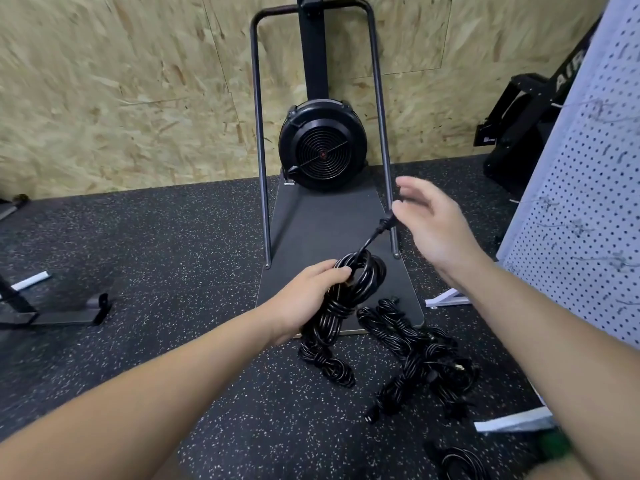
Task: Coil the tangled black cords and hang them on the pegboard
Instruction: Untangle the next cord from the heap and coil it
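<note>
My left hand (308,299) grips a coiled black cord (360,282) at the middle of the view, its loops bunched under my fingers. The cord's free end with a plug (382,226) rises up and to the right, where my right hand (433,226) pinches it between thumb and fingers. More black cords (415,362) lie in a tangled pile on the floor below and to the right, and another bundle (325,358) lies under the held coil. The white pegboard (588,237) leans at the far right, with thin wire hooks on it.
A black fan machine (322,147) on a dark base with a metal frame (259,140) stands straight ahead against the chipboard wall. A black equipment stand (52,313) sits at the left. The floor is speckled black rubber. Another cord (460,462) lies at the bottom right.
</note>
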Tool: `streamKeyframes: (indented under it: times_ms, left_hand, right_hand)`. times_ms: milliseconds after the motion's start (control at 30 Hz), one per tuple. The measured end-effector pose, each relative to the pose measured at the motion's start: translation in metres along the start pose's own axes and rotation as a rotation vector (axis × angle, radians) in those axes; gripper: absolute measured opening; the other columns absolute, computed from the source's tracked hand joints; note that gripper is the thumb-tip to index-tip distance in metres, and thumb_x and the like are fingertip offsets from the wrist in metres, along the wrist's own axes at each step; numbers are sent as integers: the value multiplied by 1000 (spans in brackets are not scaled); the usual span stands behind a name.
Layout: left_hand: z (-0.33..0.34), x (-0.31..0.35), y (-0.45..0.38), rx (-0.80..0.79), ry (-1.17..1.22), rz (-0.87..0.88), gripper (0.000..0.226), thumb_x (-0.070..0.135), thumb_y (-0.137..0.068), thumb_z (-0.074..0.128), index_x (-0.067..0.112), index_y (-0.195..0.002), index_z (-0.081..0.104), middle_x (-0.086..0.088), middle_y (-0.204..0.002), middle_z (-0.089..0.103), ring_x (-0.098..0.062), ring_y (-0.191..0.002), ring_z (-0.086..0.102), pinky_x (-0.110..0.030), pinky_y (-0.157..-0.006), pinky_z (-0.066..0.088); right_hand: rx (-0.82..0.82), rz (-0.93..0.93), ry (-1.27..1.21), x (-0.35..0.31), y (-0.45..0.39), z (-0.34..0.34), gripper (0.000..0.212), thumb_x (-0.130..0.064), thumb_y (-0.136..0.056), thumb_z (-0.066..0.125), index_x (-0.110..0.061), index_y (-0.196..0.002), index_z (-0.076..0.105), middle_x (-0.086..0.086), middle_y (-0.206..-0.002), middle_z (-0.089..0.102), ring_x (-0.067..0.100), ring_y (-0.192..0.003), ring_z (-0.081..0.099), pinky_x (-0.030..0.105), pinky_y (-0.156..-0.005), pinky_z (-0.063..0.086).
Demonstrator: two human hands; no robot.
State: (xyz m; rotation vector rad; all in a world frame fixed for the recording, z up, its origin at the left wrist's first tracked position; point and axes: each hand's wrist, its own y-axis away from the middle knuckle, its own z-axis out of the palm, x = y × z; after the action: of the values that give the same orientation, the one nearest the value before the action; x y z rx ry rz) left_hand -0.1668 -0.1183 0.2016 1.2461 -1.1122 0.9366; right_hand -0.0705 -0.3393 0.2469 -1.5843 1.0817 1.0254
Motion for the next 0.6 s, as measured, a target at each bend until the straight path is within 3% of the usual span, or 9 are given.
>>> streamKeyframes:
  times_ms: [100, 167, 267, 333, 400, 533, 600]
  left_hand:
    - [1, 10, 1, -22, -59, -29, 32, 25, -109, 46, 11, -105, 75, -13, -93, 76, -29, -82, 73, -29, -73, 54]
    - [1, 16, 3, -61, -121, 2, 35, 19, -106, 43, 16, -91, 74, -17, -82, 74, -30, -78, 70, -27, -66, 53]
    - [-3, 20, 2, -138, -128, 38, 30, 13, -106, 47, 7, -93, 73, -17, -82, 74, -35, -79, 69, -31, -70, 58]
    - [-8, 19, 1, -180, -103, 54, 24, 11, -106, 50, 1, -103, 72, -18, -89, 75, -35, -75, 71, -35, -71, 60]
    - [-11, 18, 0, -188, -11, 61, 16, 9, -102, 55, 1, -111, 65, -23, -97, 73, -37, -73, 71, -38, -71, 61]
    - [-5, 21, 5, -231, 161, 10, 34, 21, -85, 61, 9, -117, 57, -27, -99, 65, -36, -71, 70, -36, -67, 59]
    - [4, 25, 8, -295, 238, -20, 39, 28, -88, 60, 5, -120, 61, -24, -97, 68, -37, -76, 71, -39, -73, 60]
  right_hand:
    - [-148, -373, 346, -20, 11, -17, 88, 22, -84, 47, -36, -148, 64, -21, -166, 45, -1, -162, 25, 42, -136, 19]
    - [-363, -445, 457, -36, 25, -20, 105, 27, -72, 42, -35, -155, 57, -25, -171, 38, -4, -165, 9, 37, -136, 4]
    - [-660, -358, 660, -33, 47, -16, 107, 19, -79, 49, -44, -165, 40, -39, -166, 25, -24, -155, -5, 15, -130, -7]
    - [-712, -319, 697, -21, 56, -15, 96, 3, -88, 64, -48, -164, 36, -34, -167, 29, -13, -160, 12, 27, -135, 12]
    - [-674, -264, 576, -15, 63, -17, 82, -13, -92, 80, -49, -157, 44, -28, -159, 43, 1, -152, 40, 37, -128, 35]
    - [-567, -220, 277, -24, 71, -16, 52, -14, -97, 85, -31, -141, 65, -7, -137, 71, 16, -129, 68, 51, -117, 48]
    - [-541, -210, 186, -31, 70, -21, 45, -11, -96, 85, -23, -136, 70, 1, -129, 76, 23, -120, 73, 53, -110, 55]
